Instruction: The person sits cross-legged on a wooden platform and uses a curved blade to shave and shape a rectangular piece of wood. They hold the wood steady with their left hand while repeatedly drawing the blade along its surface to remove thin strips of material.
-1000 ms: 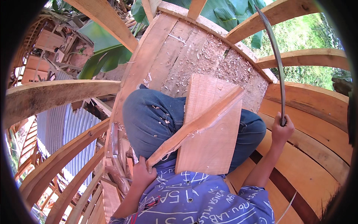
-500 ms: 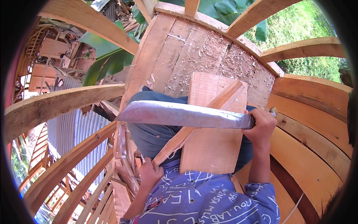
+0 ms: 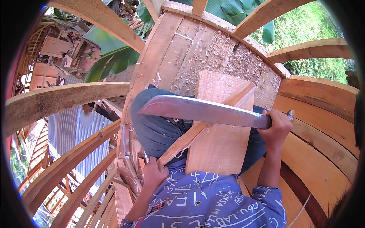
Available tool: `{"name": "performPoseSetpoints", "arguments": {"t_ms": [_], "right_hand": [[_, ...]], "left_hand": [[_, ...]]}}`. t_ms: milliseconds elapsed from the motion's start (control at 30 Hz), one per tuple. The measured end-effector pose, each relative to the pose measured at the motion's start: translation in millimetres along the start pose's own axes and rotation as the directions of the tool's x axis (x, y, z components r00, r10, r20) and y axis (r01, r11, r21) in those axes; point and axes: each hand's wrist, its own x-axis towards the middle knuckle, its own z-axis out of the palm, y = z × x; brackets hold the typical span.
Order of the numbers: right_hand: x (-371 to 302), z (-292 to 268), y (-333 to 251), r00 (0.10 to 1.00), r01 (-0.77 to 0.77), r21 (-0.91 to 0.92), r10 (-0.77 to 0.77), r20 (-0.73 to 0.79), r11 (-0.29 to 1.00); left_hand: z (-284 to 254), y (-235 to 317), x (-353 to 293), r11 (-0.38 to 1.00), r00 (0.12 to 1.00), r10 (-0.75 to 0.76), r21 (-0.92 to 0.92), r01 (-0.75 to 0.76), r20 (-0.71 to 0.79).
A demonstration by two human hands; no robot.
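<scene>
Wrapped firmly around the handle, your right hand [image 3: 276, 127] has the machete [image 3: 205, 111], fingers curled right round with no gap showing, the rounded butt poking out past your fist! Look at that blade: broad, grey, stretched leftward across your lap, its tip over your left knee. Down at the lower left, your left hand [image 3: 155, 173] is closed on the near end of the wooden stick [image 3: 184, 141], thumb along the wood. And there goes that stick, slanting up and to the right over the pale board [image 3: 216, 154] you've got across your legs, its far end near the board's top right corner. The machete passes above its middle stretch; whether steel meets wood, you can't tell from this angle. Blue jeans [image 3: 150, 119] bent beneath, patterned shirt [image 3: 205, 203] just behind the board. Out ahead, curly shavings [image 3: 249, 62] litter the plank floor [image 3: 154, 57], curved timber ribs [image 3: 68, 98] rise on both sides, and on the left, below those ribs, corrugated metal sheeting [image 3: 62, 131] catches the light!
</scene>
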Motion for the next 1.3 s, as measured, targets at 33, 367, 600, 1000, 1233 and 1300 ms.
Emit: {"name": "performPoseSetpoints", "arguments": {"t_ms": [33, 367, 600, 1000, 1233, 1300], "right_hand": [[2, -5, 8, 0.999, -0.040, -0.022, 0.039, -0.018, 0.999], [-22, -29, 48, 0.900, -0.435, 0.089, 0.432, 0.056, 0.896], [-13, 0, -31, 0.995, -0.021, 0.265, -0.005, 0.097, 0.964], [-16, -3, 3, 0.990, -0.124, 0.166, 0.111, 0.081, 0.978], [-15, 6, -27, 0.986, 0.008, 0.237, -0.047, 0.158, 0.972], [-11, 4, -17, 0.994, -0.023, 0.165, 0.005, 0.110, 0.986]], "left_hand": [[0, -1, 0, 1.000, 1.000, -0.007, 0.001, 0.007, 0.009], [-7, 6, 1, 0.999, 0.997, -0.019, -0.041, 0.022, 0.072], [-5, 5, 1, 0.999, 1.000, 0.000, -0.050, 0.001, 0.023], [-6, 10, -1, 0.996, 0.999, -0.045, 0.077, 0.044, 0.011], [-7, 11, 0, 0.999, 1.000, -0.030, 0.015, 0.030, 0.001], [-4, 10, -2, 1.000, 0.999, -0.001, 0.028, 0.002, -0.048]]}}
